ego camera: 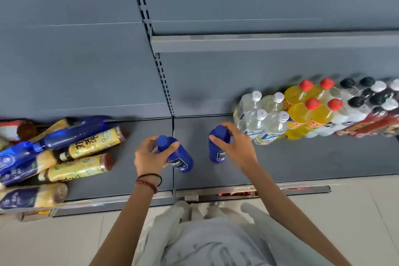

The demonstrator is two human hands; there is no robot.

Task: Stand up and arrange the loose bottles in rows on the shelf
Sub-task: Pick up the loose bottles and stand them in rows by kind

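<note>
As we stand looking down on a low grey shelf, each of our hands grips a small blue bottle near its cap. Our left hand wraps fingers and thumb round the neck of the first blue bottle, which leans with its base toward the right. Our right hand reaches from the side, fingertips curled over the shoulder of the second blue bottle, close to upright in the shelf's open middle.

We cannot tell whether either base touches the shelf. Holding them by the top seems meant to let the bases go down flat, next to the standing rows of clear, yellow and dark bottles at the right. At the left, a pile of blue and yellow bottles lies sideways, not yet stood up.

Both forearms stretch forward, roughly parallel. Beaded bands circle the left wrist.
</note>
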